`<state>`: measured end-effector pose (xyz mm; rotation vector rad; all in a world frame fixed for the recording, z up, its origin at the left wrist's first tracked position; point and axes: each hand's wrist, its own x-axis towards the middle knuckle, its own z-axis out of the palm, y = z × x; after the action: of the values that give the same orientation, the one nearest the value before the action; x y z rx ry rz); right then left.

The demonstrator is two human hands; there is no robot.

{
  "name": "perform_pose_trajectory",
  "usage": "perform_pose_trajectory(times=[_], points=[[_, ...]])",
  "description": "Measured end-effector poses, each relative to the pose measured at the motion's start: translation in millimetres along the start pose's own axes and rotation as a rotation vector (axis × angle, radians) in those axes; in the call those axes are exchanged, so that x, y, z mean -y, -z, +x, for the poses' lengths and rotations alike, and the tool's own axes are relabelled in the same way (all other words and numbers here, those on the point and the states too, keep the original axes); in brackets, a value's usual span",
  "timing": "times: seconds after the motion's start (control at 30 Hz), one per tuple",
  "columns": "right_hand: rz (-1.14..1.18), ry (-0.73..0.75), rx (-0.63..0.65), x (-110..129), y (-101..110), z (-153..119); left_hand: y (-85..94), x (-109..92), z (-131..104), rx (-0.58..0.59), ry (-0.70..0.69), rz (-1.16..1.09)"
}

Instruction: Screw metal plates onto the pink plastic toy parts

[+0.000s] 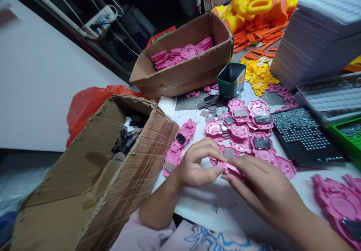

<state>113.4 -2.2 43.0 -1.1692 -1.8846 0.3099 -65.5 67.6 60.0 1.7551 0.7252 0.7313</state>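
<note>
A pink plastic part (229,168) is pinched edge-on between both hands above the white table. My left hand (199,162) is closed, thumb and fingertips on its near left end. From the right, my right hand (259,179) grips the same part, its fingers covering most of it. Just beyond the hands lies a heap of ornate pink plastic parts (239,130), several with a grey or silvery rectangular piece (263,143) on them. Two more pink parts (180,145) lie to the left, and others (338,206) at the lower right.
An open cardboard box (132,183) holding dark flat pieces stands at left. Behind, another carton (186,78) holds pink parts. A green tin (231,79), a black tray of small metal pieces (307,136), a green tray (349,138) and stacked white trays (316,44) stand right.
</note>
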Motion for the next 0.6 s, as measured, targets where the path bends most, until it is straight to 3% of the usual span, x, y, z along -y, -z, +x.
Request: perform_pose_trajectory(times=[0.27,0.43,0.6], points=[[0.075,-0.094,-0.028,0.6,-0.8,2.5,-0.1,-1.1,4.6,0.018,0.111,-0.119],[0.174,-0.287,0.106,2.9,0.7,2.4,-3.4,2.3,5.4,-0.015,0.057,-0.079],[0.200,-0.364,0.129,3.6,-0.4,2.4,-4.7,-0.9,5.7,0.010,0.087,-0.056]])
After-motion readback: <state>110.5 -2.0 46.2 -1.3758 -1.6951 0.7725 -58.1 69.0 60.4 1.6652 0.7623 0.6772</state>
